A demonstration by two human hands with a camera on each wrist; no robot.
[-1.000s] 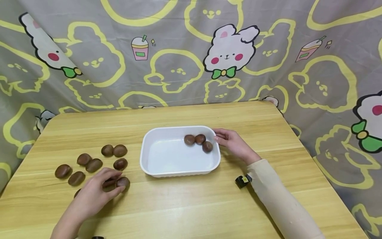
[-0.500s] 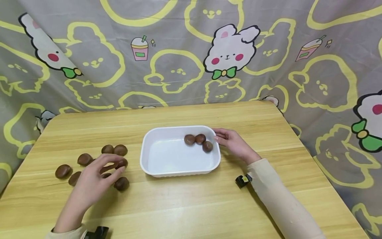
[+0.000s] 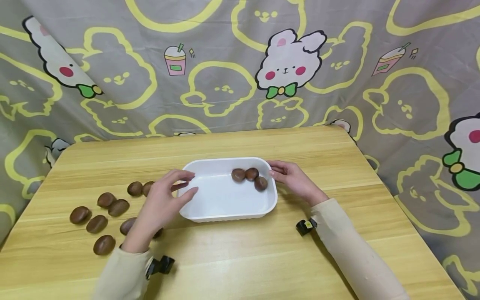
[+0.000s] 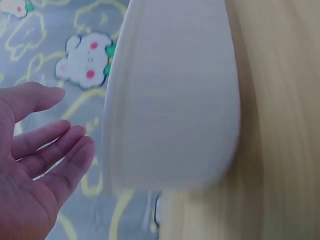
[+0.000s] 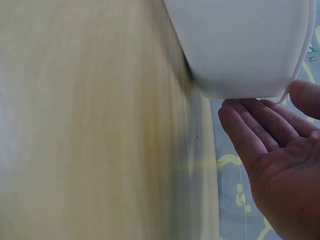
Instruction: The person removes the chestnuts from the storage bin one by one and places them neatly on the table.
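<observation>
A white plastic tray (image 3: 210, 204) stands on the table with three brown chestnuts (image 3: 251, 174) at its right end. Over the tray's left rim hovers my left hand (image 3: 165, 200), fingers loosely bent and nothing visible between them. In the left wrist view that hand (image 4: 45, 150) is beside the tray's outer wall (image 4: 175, 100), its thumb and fingers apart. My right hand (image 3: 294, 179) holds the tray's right end. The right wrist view shows its thumb (image 5: 306, 99) at the rim and its fingers (image 5: 250, 125) against the outer end wall.
Several chestnuts (image 3: 104, 245) lie on the wooden table (image 3: 240, 258) left of the tray, some partly hidden behind the left hand and forearm. Black wrist devices (image 3: 160, 266) sit on both sleeves. A patterned grey curtain (image 3: 225, 104) hangs behind the table.
My left hand has moved right and away from me, from among the loose chestnuts to the tray's left rim. The right hand and the tray have stayed in place.
</observation>
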